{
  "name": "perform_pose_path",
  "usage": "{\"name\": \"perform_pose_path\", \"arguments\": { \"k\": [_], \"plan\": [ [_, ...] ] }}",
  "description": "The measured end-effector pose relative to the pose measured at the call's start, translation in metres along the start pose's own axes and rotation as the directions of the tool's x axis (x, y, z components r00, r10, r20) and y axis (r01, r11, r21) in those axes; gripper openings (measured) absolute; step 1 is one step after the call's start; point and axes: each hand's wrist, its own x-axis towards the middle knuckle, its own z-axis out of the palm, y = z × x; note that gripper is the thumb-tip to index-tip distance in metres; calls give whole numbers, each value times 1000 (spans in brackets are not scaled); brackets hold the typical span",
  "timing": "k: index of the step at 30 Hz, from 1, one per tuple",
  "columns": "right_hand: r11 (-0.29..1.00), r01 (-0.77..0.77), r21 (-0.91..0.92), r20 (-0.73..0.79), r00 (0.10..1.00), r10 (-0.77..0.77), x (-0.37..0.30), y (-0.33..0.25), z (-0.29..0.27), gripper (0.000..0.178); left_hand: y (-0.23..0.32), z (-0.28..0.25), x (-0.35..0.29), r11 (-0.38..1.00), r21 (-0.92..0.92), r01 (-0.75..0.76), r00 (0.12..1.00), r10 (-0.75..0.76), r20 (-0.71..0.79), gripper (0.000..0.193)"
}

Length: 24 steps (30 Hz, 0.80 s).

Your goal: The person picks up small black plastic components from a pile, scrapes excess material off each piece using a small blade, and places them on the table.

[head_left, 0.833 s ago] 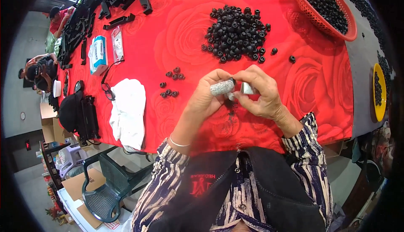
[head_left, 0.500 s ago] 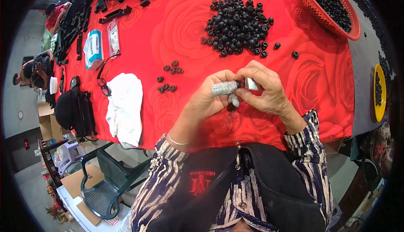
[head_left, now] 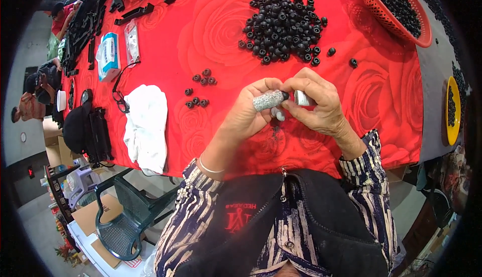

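Note:
My left hand (head_left: 246,108) and my right hand (head_left: 319,101) meet over the near part of the red table. A speckled grey-white wrap (head_left: 268,100) lies along my left thumb. At its tip is a small round black piece (head_left: 285,96), pinched between my fingers. My right hand's fingers are curled round a white and silvery thing (head_left: 302,98) whose kind I cannot make out. Beneath, a pale grey-white bit (head_left: 277,114) shows by my left fingers. Beyond my hands lies a heap of small round black pieces (head_left: 283,28) with holes. Left of them sit several loose ones (head_left: 204,80).
A red basket (head_left: 426,33) of black pieces stands at the far right, a yellow tray (head_left: 454,139) nearer. On the left lie a white cloth (head_left: 145,126), glasses (head_left: 119,100), a tissue pack (head_left: 108,58) and black long parts (head_left: 135,15). A green chair (head_left: 118,227) stands lower left.
My hands stay together and turn slightly. The black piece at the left thumb tip shows more plainly, and the white and silvery thing has tilted. The whole view has shifted a little.

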Motion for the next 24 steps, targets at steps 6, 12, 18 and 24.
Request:
{"name": "perform_pose_path", "arguments": {
  "k": [6, 12, 18, 24],
  "plan": [
    [997, 68, -31, 55, 996, -66, 0, 2, -5, 32, 9, -5, -4, 990, 118, 83, 991, -94, 95, 22],
    [996, 78, -41, 35, 996, -77, -1, 2, -3, 34, 10, -1, -3, 986, 164, 18, 993, -37, 112, 22],
    [965, 184, -188, -46, 980, -196, -2, 0, 1, 37, -2, 0, -3, 987, 136, -88, 996, 83, 41, 21],
    [922, 242, -303, -57, 961, -271, -4, 3, 1, 34, -8, 2, -2, 966, 137, -219, 976, 216, 37, 22]
  ]
}}
